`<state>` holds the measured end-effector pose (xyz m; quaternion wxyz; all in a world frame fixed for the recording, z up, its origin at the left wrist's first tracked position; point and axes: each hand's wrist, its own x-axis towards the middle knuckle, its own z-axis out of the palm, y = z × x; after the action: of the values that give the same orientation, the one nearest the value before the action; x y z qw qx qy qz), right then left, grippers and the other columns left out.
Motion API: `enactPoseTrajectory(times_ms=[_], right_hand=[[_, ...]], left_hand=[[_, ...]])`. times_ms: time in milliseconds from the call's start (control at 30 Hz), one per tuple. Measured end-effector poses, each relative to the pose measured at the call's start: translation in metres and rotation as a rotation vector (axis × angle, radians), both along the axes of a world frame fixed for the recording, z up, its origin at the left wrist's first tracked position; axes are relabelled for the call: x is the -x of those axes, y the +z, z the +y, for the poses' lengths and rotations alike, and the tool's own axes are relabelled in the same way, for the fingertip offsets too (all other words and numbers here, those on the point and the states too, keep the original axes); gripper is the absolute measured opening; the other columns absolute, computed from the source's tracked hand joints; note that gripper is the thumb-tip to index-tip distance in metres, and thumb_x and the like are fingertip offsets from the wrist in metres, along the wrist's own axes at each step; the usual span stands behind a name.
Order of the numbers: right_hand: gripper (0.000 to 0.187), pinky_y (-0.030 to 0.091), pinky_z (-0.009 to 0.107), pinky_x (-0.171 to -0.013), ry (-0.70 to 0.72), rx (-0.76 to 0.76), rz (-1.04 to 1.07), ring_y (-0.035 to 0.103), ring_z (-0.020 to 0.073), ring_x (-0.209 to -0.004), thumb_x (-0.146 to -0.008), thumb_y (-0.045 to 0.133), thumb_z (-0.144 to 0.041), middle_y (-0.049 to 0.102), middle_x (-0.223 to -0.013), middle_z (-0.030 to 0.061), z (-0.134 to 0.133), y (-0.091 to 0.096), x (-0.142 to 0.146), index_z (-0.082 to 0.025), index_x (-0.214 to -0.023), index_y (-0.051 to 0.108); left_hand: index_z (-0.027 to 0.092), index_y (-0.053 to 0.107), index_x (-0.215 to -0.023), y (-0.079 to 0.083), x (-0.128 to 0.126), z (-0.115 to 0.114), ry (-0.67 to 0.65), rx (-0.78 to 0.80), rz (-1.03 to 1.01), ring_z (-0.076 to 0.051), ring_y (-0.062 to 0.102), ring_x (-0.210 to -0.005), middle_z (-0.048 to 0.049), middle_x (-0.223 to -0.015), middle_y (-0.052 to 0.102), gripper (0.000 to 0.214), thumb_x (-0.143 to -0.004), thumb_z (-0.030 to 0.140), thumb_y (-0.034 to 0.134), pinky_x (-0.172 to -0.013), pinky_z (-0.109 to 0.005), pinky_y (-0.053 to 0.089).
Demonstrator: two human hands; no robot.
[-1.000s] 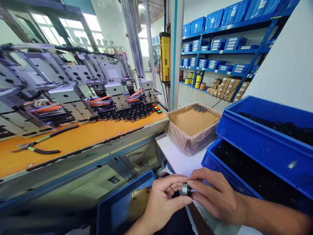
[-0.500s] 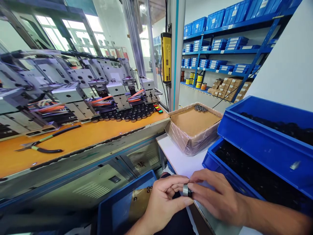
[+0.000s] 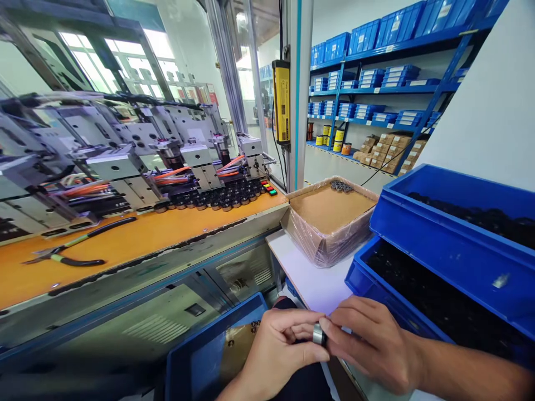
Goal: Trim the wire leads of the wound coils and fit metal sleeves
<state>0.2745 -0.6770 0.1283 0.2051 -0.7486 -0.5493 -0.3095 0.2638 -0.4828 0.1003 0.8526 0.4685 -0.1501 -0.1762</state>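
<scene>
A small round metal part (image 3: 319, 334), dark with a silver band, sits pinched between both my hands low in the view. My left hand (image 3: 278, 351) holds it with thumb and fingers from the left. My right hand (image 3: 371, 342) grips it from the right, fingers curled over it. Both hands hover over the white table's (image 3: 311, 278) near edge, above a blue bin (image 3: 200, 356) on my lap side that holds a few small parts.
Two stacked blue bins (image 3: 438, 245) of dark parts stand at the right. A plastic-wrapped cardboard box (image 3: 330, 223) sits behind the hands. To the left, an orange bench (image 3: 125, 239) carries a machine (image 3: 125, 156), a row of black parts and pliers (image 3: 71, 253). Blue shelving (image 3: 376, 100) fills the back.
Both hands with the part have dropped slightly lower in the view; the grip looks the same. The view has shifted a little.
</scene>
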Motion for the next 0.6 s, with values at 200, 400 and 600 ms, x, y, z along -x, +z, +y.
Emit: enactPoseTrajectory(times_ms=[200, 400, 600], right_hand=[[0.022, 0.058, 0.034, -0.068, -0.079, -0.017, -0.038, 0.063, 0.0206, -0.080, -0.097, 0.049, -0.012, 0.066, -0.087, 0.0125, 0.001, -0.004, 0.001, 0.000, -0.111, 0.061], [0.022, 0.059, 0.030, -0.079, -0.135, -0.165, 0.063, 0.065, 0.0198, -0.095, -0.095, 0.047, -0.005, 0.067, -0.098, 0.0141, 0.000, -0.006, 0.006, -0.004, -0.112, 0.061], [0.025, 0.061, 0.024, -0.075, -0.151, -0.131, 0.177, 0.069, 0.0159, -0.087, -0.101, 0.039, -0.012, 0.070, -0.093, 0.0102, 0.013, 0.002, 0.010, -0.011, -0.111, 0.062]], left_hand=[[0.024, 0.081, -0.089, -0.014, 0.009, -0.020, 0.233, 0.141, 0.042, -0.015, 0.078, -0.077, -0.0034, -0.085, 0.083, 0.034, -0.060, 0.008, 0.088, -0.074, -0.017, 0.060], [0.029, 0.079, -0.102, -0.012, 0.005, -0.014, 0.410, -0.054, -0.288, -0.017, 0.076, -0.083, -0.0057, -0.097, 0.081, 0.042, -0.064, 0.013, 0.087, -0.075, -0.021, 0.061], [0.023, 0.080, -0.094, -0.001, -0.006, 0.004, 0.489, -0.300, -0.677, -0.020, 0.075, -0.086, -0.0097, -0.099, 0.077, 0.020, -0.074, 0.017, 0.080, -0.080, -0.029, 0.061]])
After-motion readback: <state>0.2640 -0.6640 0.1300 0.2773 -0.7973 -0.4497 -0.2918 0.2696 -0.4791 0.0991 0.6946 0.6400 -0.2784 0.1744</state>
